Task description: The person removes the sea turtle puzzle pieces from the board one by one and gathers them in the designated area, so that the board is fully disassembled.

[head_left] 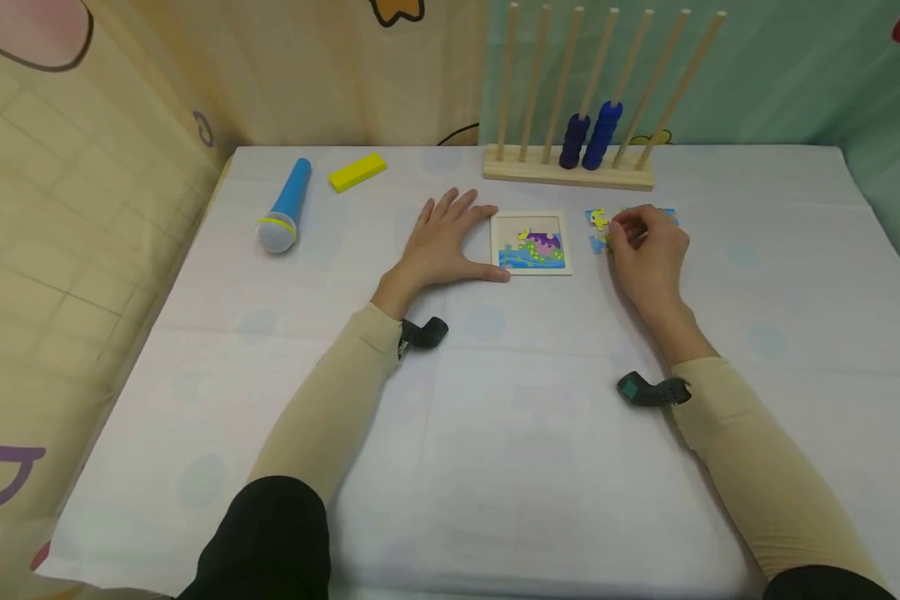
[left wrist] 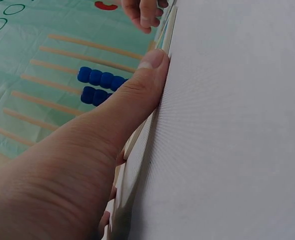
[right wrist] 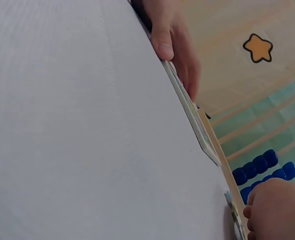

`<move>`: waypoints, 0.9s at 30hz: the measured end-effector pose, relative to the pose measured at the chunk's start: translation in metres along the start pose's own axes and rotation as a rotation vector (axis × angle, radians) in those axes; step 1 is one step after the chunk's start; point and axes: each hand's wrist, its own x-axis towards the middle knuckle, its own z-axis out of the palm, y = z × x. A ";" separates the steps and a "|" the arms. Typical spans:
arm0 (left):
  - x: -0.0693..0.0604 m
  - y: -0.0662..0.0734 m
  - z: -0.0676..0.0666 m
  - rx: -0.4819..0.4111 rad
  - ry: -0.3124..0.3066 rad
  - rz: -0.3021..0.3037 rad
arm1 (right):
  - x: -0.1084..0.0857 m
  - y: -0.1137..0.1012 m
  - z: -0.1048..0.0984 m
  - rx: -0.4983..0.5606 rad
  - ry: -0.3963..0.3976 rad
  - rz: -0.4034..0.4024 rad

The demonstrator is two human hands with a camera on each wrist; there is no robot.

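A small square puzzle board (head_left: 516, 222) lies on the white table, its lower part filled with a colourful picture in blue, purple and green. My left hand (head_left: 446, 242) spreads its fingers at the board's left side, with thumb and index finger touching its edge. To the right of the board, several loose puzzle pieces (head_left: 598, 219) lie in a patch, partly covered by my right hand (head_left: 651, 258). Its thumb and curled index finger pinch a puzzle piece there, mostly hidden by the fingers. The right wrist view shows the curled right hand (right wrist: 277, 210) just above the pieces.
Behind the board stands a wooden counting rack (head_left: 517, 167) with upright rods and blue beads on two of them. A yellow block (head_left: 357, 172) and a blue toy microphone (head_left: 291, 200) lie at the back left of the table. Patterned curtains hang behind.
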 end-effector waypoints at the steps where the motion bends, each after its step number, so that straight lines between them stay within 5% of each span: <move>1: 0.000 0.000 0.000 0.000 0.000 0.002 | -0.001 0.000 0.000 0.006 0.005 -0.001; 12: -0.001 0.001 -0.001 -0.012 -0.003 0.000 | -0.006 -0.013 0.014 0.064 -0.127 -0.074; 27: -0.001 -0.001 0.000 0.003 0.025 0.019 | 0.000 -0.040 0.051 0.095 -0.190 -0.177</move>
